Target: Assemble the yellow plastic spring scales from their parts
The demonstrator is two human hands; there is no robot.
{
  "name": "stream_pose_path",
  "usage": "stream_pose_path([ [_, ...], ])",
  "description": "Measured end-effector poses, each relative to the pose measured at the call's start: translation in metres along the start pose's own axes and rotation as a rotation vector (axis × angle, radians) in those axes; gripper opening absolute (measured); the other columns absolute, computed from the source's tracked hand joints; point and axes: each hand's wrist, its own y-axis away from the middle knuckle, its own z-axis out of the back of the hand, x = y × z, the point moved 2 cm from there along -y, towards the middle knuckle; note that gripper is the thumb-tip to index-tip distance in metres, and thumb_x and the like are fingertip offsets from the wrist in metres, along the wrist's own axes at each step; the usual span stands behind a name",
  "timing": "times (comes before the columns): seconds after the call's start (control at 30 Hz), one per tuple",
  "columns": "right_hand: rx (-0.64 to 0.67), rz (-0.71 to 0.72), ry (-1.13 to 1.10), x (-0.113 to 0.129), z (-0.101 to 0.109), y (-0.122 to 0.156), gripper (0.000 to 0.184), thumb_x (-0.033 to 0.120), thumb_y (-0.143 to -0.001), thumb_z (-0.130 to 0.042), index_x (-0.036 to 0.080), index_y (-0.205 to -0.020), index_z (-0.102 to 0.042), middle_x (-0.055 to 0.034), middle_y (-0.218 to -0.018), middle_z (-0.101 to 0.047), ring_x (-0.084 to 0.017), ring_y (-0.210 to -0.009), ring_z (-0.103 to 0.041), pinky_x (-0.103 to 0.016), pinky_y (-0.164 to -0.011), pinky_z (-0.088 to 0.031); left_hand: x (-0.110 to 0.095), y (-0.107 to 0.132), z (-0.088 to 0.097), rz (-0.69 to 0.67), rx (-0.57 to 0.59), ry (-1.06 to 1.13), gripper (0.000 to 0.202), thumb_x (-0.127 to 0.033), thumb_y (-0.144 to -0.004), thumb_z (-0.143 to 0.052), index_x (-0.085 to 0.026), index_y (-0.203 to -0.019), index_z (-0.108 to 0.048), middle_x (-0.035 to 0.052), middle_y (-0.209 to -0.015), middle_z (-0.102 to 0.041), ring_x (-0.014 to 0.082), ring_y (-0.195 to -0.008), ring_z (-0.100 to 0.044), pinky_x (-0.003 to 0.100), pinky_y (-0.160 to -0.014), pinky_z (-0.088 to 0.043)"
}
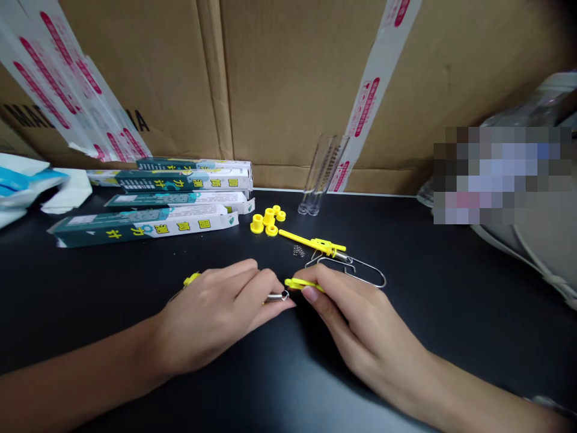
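My left hand [225, 307] is closed round a metal coil spring [274, 297], whose looped end sticks out past the fingertips. A yellow piece [192, 279] shows behind that hand's knuckles; whether it joins the spring is hidden. Between thumb and forefinger, my right hand [360, 319] pinches a thin yellow plastic part [303, 284], its tip close to the spring's loop. Just beyond my hands lie a yellow rod [300, 239] with a spring at its right end, several wire hooks [369, 278] and a few tiny screws [299, 251].
Several yellow caps [256, 224] sit on the black table [135, 288]. Clear plastic tubes [315, 180] stand upright by the cardboard [279, 78] at the back. Printed narrow boxes [148, 225] lie at left, beside a white and blue wrapper [27, 186]. A bag [532, 246] is at right.
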Motion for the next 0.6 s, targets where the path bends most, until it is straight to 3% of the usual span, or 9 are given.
stream_pose_path([
  [0.33, -0.021, 0.044, 0.061, 0.0002, 0.0006, -0.0021, 0.019, 0.017, -0.104, -0.041, 0.021, -0.102, -0.060, -0.0007, -0.091, -0.064, -0.015, -0.082, -0.060, -0.028, -0.073, -0.045, 0.0013, -0.0059, 0.0004, 0.038, -0.032, 0.044, 0.020, -0.031, -0.103, -0.051, -0.017, -0.097, -0.063, -0.0013, -0.084, -0.065, 0.0151, -0.076, -0.062, 0.026, -0.065, -0.045],
  [0.43, -0.029, 0.085, 0.206, -0.0010, -0.0002, -0.0025, 0.020, 0.015, -0.103, -0.042, 0.019, -0.102, -0.062, -0.0025, -0.086, -0.063, -0.017, -0.078, -0.059, -0.030, -0.069, -0.045, 0.0023, -0.0060, 0.0009, 0.036, -0.034, 0.043, 0.017, -0.031, -0.101, -0.054, -0.017, -0.096, -0.063, -0.0016, -0.083, -0.064, 0.0153, -0.074, -0.061, 0.027, -0.064, -0.044],
  [0.6, -0.129, 0.276, 0.540, -0.0020, 0.0028, -0.0065, 0.022, 0.010, -0.098, -0.046, 0.016, -0.102, -0.067, -0.0032, -0.075, -0.058, -0.019, -0.067, -0.053, -0.031, -0.060, -0.042, 0.0031, -0.0070, 0.0002, 0.040, -0.050, 0.055, 0.016, -0.031, -0.100, -0.057, -0.016, -0.096, -0.062, -0.0006, -0.083, -0.064, 0.0160, -0.075, -0.060, 0.029, -0.067, -0.044],
])
